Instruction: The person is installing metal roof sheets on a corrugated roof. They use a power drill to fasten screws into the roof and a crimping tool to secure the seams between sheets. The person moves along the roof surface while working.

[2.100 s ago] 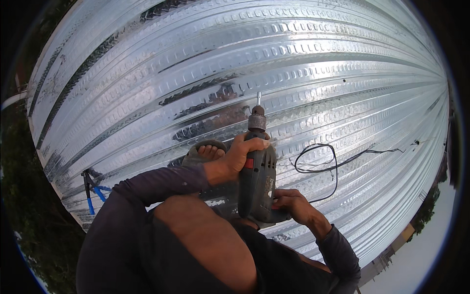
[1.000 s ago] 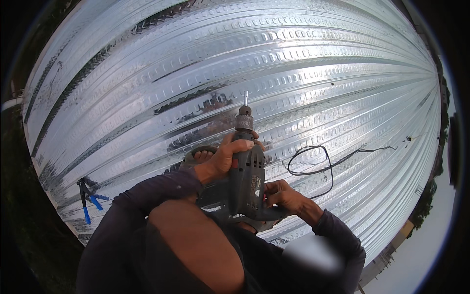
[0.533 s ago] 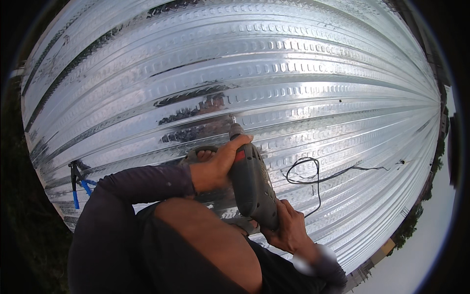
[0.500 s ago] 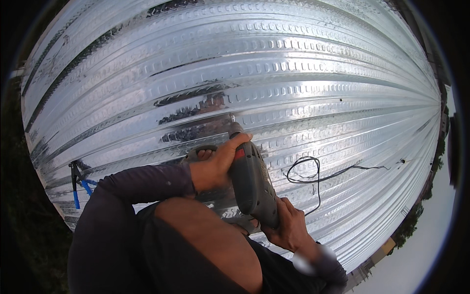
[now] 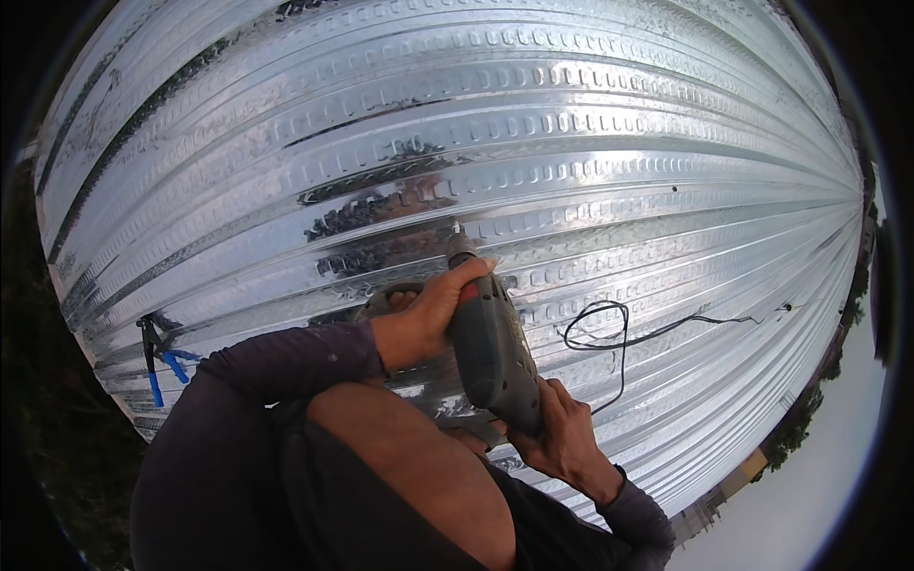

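A dark power drill (image 5: pixel 486 352) with a red patch near its front is held between my two hands. My left hand (image 5: pixel 428 317) wraps round the front of its body, the thumb lying over the top behind the chuck (image 5: pixel 460 247). My right hand (image 5: pixel 564 428) is closed round the rear handle; its fingers on the trigger side are hidden. The bit end points away from me at a raised rib of the shiny ribbed metal sheeting (image 5: pixel 571 181). Whether the tip presses on the metal, I cannot tell.
A black cable (image 5: pixel 624 352) loops over the sheeting to the right of the drill. Blue-handled pliers-like tool (image 5: pixel 162 362) lies at the left, close to the sheeting's edge. My bare knee (image 5: pixel 409 457) is bent below my hands. Trees (image 5: pixel 798 438) and sky show beyond the right edge.
Both hands keep their hold on the drill, which stays at nearly the same spot on the rib. The view has shifted slightly.
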`<state>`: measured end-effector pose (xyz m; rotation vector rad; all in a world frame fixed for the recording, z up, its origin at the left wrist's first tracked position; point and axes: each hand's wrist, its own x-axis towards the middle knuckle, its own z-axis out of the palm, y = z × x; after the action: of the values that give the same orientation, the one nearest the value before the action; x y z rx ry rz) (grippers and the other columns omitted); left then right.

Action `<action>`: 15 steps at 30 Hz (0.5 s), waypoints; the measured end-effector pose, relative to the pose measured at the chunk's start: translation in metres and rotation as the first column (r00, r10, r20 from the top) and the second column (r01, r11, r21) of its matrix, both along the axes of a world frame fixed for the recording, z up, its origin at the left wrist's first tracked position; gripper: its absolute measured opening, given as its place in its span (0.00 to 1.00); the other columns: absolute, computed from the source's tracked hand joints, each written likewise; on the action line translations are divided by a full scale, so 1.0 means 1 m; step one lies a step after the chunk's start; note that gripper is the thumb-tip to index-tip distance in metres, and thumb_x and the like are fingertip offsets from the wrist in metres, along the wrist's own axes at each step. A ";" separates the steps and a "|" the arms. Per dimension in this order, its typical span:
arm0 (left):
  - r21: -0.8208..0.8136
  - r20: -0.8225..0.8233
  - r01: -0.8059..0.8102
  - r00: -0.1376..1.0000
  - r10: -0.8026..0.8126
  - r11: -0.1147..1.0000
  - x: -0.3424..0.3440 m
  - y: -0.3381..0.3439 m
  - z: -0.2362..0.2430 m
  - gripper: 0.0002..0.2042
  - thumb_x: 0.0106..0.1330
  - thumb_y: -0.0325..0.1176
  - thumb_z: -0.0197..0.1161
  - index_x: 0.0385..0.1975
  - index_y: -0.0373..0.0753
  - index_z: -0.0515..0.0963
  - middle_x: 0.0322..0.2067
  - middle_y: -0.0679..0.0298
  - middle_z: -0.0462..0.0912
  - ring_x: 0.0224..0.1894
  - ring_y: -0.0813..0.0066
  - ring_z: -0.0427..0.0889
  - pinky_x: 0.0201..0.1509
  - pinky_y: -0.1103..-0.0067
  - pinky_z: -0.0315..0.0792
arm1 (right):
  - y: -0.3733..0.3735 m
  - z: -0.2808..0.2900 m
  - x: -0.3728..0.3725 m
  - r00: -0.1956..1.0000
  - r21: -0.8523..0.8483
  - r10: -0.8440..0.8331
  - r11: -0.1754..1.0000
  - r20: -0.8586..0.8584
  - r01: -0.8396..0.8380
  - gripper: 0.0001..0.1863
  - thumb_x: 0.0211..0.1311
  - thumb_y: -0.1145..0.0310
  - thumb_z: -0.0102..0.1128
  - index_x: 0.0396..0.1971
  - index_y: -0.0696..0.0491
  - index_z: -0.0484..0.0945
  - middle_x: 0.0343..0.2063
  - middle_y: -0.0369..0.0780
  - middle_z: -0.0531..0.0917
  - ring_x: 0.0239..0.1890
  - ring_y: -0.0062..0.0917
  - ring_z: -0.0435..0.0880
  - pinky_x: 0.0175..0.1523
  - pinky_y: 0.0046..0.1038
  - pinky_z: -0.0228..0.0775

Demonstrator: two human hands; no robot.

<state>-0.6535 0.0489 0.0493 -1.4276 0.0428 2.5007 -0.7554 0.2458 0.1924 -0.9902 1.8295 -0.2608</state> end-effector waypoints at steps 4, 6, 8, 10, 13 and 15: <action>0.058 -0.007 -0.005 1.000 0.005 0.998 -0.004 -0.001 -0.009 0.21 0.65 0.53 0.66 0.37 0.37 0.79 0.30 0.58 0.82 0.29 0.67 0.82 0.38 0.69 0.79 | -0.006 -0.001 -0.004 1.000 0.001 -0.004 1.000 -0.004 0.004 0.45 0.48 0.63 0.73 0.65 0.63 0.63 0.40 0.52 0.78 0.35 0.52 0.84 0.39 0.47 0.78; 0.066 -0.004 -0.012 1.000 0.013 0.998 -0.007 -0.003 -0.007 0.21 0.66 0.53 0.65 0.37 0.37 0.79 0.30 0.58 0.83 0.29 0.67 0.82 0.37 0.69 0.79 | -0.011 0.002 -0.007 0.999 0.029 -0.033 0.999 0.020 0.032 0.43 0.48 0.64 0.73 0.65 0.62 0.64 0.41 0.52 0.79 0.36 0.52 0.84 0.40 0.47 0.79; 0.069 -0.014 -0.027 1.000 0.028 0.997 -0.010 -0.005 -0.009 0.21 0.66 0.53 0.65 0.38 0.37 0.79 0.30 0.58 0.83 0.29 0.67 0.82 0.37 0.69 0.79 | -0.018 0.006 -0.011 0.995 0.053 -0.084 0.995 0.059 0.081 0.41 0.48 0.65 0.73 0.63 0.61 0.66 0.41 0.52 0.80 0.38 0.53 0.84 0.42 0.47 0.79; 0.056 0.000 -0.028 1.000 0.028 0.998 -0.012 -0.007 -0.007 0.21 0.66 0.53 0.65 0.38 0.37 0.79 0.30 0.58 0.83 0.30 0.67 0.82 0.38 0.69 0.79 | -0.025 0.009 -0.015 0.981 0.076 -0.156 0.986 0.112 0.148 0.38 0.48 0.67 0.72 0.61 0.60 0.70 0.41 0.53 0.81 0.40 0.54 0.84 0.44 0.47 0.79; 0.003 0.045 0.021 0.999 -0.021 1.000 -0.019 -0.010 -0.001 0.21 0.67 0.54 0.65 0.37 0.38 0.79 0.30 0.59 0.83 0.31 0.69 0.82 0.40 0.70 0.79 | -0.023 0.006 -0.017 0.949 0.105 -0.270 0.961 0.160 0.256 0.31 0.48 0.69 0.70 0.55 0.60 0.74 0.41 0.54 0.82 0.41 0.55 0.85 0.45 0.47 0.78; -0.060 0.072 0.088 0.994 -0.084 0.994 -0.022 -0.010 -0.004 0.21 0.67 0.54 0.65 0.37 0.39 0.79 0.30 0.60 0.83 0.31 0.69 0.82 0.41 0.72 0.78 | -0.025 0.008 -0.019 0.927 0.101 -0.328 0.944 0.184 0.314 0.29 0.48 0.70 0.69 0.53 0.60 0.74 0.40 0.53 0.82 0.41 0.55 0.84 0.45 0.47 0.78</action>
<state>-0.6751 0.0388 0.0456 -1.5030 0.1676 2.3990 -0.7743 0.2212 0.2006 -0.5880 1.7967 -0.4752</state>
